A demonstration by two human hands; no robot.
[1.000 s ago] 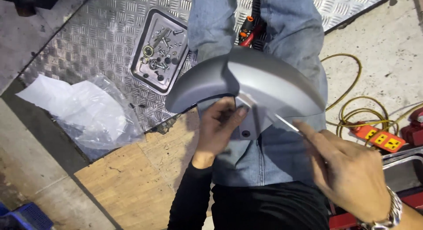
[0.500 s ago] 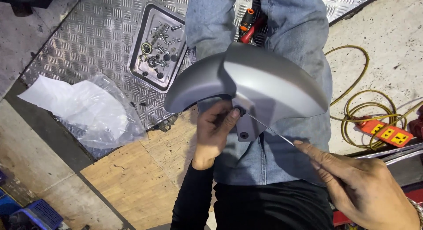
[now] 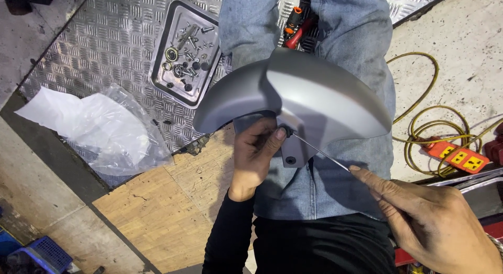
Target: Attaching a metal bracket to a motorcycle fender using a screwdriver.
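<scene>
Grey fender (image 3: 314,95) lies across my denim lap. My left hand (image 3: 257,153) grips its mounting tab, thumb on the screw. My right hand (image 3: 435,227) is closed on a thin screwdriver (image 3: 319,151); its tip has come from short of the tab onto the hole, so it's now seated. Parts tray (image 3: 162,80) is on the checker plate beyond.

Matt grey plastic fender (image 3: 314,90), ribbed metal floor plate (image 3: 105,43)

Black long sleeve (image 3: 230,237), faded blue jeans (image 3: 335,185), black top, bare hands.
</scene>
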